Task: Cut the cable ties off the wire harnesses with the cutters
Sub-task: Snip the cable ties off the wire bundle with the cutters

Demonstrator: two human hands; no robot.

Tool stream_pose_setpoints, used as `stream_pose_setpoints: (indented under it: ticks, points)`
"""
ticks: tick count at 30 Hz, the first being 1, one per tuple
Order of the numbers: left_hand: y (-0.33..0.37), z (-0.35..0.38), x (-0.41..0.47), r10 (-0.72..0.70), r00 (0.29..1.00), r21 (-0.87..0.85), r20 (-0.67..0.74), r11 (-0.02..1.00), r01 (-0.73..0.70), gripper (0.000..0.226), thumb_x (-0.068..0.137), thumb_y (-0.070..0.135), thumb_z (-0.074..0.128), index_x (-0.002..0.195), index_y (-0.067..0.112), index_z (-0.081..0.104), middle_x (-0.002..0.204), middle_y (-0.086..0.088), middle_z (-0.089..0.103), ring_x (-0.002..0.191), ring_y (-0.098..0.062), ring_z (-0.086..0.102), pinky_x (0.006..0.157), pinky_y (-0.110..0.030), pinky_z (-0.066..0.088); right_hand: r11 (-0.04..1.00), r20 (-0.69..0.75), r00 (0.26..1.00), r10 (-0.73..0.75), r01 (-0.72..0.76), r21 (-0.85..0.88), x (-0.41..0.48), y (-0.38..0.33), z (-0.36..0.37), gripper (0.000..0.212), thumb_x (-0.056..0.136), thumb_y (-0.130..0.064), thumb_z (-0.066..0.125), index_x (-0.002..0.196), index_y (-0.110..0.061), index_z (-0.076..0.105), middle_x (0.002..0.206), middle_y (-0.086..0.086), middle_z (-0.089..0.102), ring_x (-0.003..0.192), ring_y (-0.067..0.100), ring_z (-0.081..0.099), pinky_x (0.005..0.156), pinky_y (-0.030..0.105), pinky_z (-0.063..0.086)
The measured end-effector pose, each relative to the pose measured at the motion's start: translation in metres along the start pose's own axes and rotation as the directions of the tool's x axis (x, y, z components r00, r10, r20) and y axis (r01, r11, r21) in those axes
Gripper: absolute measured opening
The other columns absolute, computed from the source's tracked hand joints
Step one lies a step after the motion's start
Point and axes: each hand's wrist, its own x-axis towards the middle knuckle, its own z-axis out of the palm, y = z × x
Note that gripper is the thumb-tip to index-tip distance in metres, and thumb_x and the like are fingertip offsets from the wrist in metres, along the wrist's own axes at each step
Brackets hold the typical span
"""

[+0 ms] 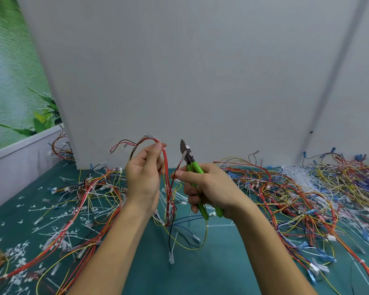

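Left hand (144, 179) was raised mid-frame, fingers curled, thumb and forefinger pinching the top loop of a wire harness (167, 184). The harness hung down from the pinch toward 6 o'clock, its tails trailing onto the bench (149, 262).

Right hand (209, 188), at 3 o'clock of the left, was wrapped round the green handles of the cutters (193, 166). The dark head pointed to 12 o'clock; whether the blades were parted, can't tell. The forefinger reached toward 9 o'clock and seemed to touch a thin lead of the same harness.

Handling, as a guess:
- The harness looked light and floppy: thin red, yellow and black insulated wires that sag and tangle, so it wants holding taut just beside a tie.
- A white cable tie (168, 201) cinched the bundle at 6 o'clock of the pinch. It looked like thin stiff nylon sitting tight on the insulation, so a nick to the wire is the risk.
- The cutter handles looked sleeved in smooth plastic, probably easy to hold.

Surroundings:
- Bench surface was a matte teal mat.
- Loose harnesses (296, 199) were heaped at 3 o'clock, more at 9 o'clock.
- Snipped white tie scraps (19, 252) lay scattered at 8 o'clock.
- A sheaf of long white ties (294, 175) lay at 2 o'clock.
- A plain grey-white panel (200, 71) stood behind at 12 o'clock.
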Motion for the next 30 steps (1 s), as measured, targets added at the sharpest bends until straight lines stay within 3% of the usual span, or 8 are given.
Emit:
stream_pose_setpoints:
  ticks: [6, 9, 13, 16, 19, 22, 25, 30]
  points:
    - [0.001, 0.002, 0.0, -0.062, 0.994, -0.096, 0.091, 0.993, 0.07, 0.023, 0.095, 0.03, 0.056, 0.077, 0.017, 0.062, 0.072, 0.001, 0.05, 0.065, -0.015, 0.049, 0.06, -0.032, 0.04, 0.998, -0.07, 0.997, -0.028, 0.032, 0.049, 0.003, 0.004, -0.002, 0.023, 0.099, -0.021, 0.066, 0.105, 0.002, 0.064, 0.06, -0.001, 0.04, 0.05, 0.017, 0.043, 0.049, 0.031, 0.051]
    - [0.003, 0.0, -0.001, -0.086, 0.988, -0.064, 0.127, 0.993, 0.094, 0.022, 0.097, 0.031, 0.051, 0.085, 0.016, 0.061, 0.084, -0.003, 0.063, 0.075, -0.02, 0.061, 0.067, -0.035, 0.046, 0.998, -0.161, 0.986, -0.033, 0.04, 0.044, 0.007, 0.006, -0.003, 0.023, 0.101, -0.025, 0.063, 0.115, -0.006, 0.065, 0.071, 0.001, 0.052, 0.06, 0.017, 0.054, 0.062, 0.037, 0.057]
    - [0.005, 0.003, -0.004, -0.112, 0.977, -0.032, 0.18, 0.992, 0.119, 0.037, 0.108, 0.026, 0.038, 0.091, 0.013, 0.068, 0.1, -0.014, 0.074, 0.091, -0.027, 0.069, 0.07, -0.034, 0.053, 0.898, -0.26, 0.956, -0.134, 0.007, -0.439, 0.011, 0.013, -0.003, 0.035, 0.095, -0.039, 0.068, 0.126, -0.025, 0.058, 0.102, -0.008, 0.061, 0.091, 0.01, 0.062, 0.086, 0.033, 0.054]
    - [0.006, 0.005, -0.006, -0.109, 0.979, -0.025, 0.172, 0.993, 0.115, 0.034, 0.11, 0.023, 0.033, 0.096, 0.008, 0.06, 0.1, -0.019, 0.074, 0.091, -0.03, 0.071, 0.069, -0.035, 0.055, 0.763, -0.234, 0.944, -0.233, 0.029, -0.645, 0.011, 0.018, -0.001, 0.038, 0.096, -0.033, 0.066, 0.129, -0.024, 0.051, 0.096, -0.013, 0.053, 0.086, 0.001, 0.053, 0.074, 0.017, 0.042]
    - [0.007, 0.004, -0.005, -0.09, 0.983, -0.025, 0.16, 0.995, 0.095, 0.041, 0.111, 0.022, 0.033, 0.089, 0.014, 0.067, 0.096, -0.018, 0.074, 0.089, -0.03, 0.071, 0.068, -0.035, 0.055, 0.714, -0.245, 0.939, -0.242, 0.001, -0.701, 0.013, 0.021, -0.002, 0.05, 0.097, -0.032, 0.064, 0.142, -0.025, 0.045, 0.113, 0.001, 0.058, 0.106, 0.021, 0.056, 0.093, 0.034, 0.048]
    - [0.007, 0.003, -0.004, -0.091, 0.984, -0.009, 0.154, 0.996, 0.094, 0.037, 0.11, 0.023, 0.039, 0.087, 0.019, 0.068, 0.092, -0.01, 0.073, 0.084, -0.024, 0.069, 0.067, -0.031, 0.054, 0.761, -0.236, 0.933, -0.271, 0.057, -0.647, 0.013, 0.02, -0.001, 0.038, 0.097, -0.028, 0.064, 0.134, -0.024, 0.054, 0.09, -0.012, 0.054, 0.082, 0.007, 0.053, 0.074, 0.023, 0.042]
    - [0.004, 0.001, -0.002, -0.103, 0.984, 0.014, 0.144, 0.995, 0.102, 0.024, 0.106, 0.024, 0.049, 0.09, 0.015, 0.065, 0.084, -0.002, 0.068, 0.077, -0.018, 0.064, 0.069, -0.03, 0.052, 0.9, -0.262, 0.924, -0.277, 0.154, -0.408, 0.014, 0.018, 0.001, 0.014, 0.099, -0.021, 0.063, 0.111, -0.027, 0.067, 0.061, -0.017, 0.048, 0.056, 0.006, 0.043, 0.061, 0.023, 0.038]
    - [0.0, 0.0, -0.003, -0.109, 0.982, 0.074, 0.157, 0.992, 0.098, 0.019, 0.092, 0.035, 0.063, 0.093, 0.017, 0.072, 0.08, 0.002, 0.068, 0.078, -0.012, 0.064, 0.079, -0.028, 0.053, 0.966, -0.287, 0.924, -0.252, 0.221, -0.136, 0.008, 0.008, 0.006, 0.01, 0.101, -0.024, 0.063, 0.096, -0.022, 0.071, 0.071, -0.003, 0.053, 0.069, 0.015, 0.05, 0.068, 0.038, 0.045]
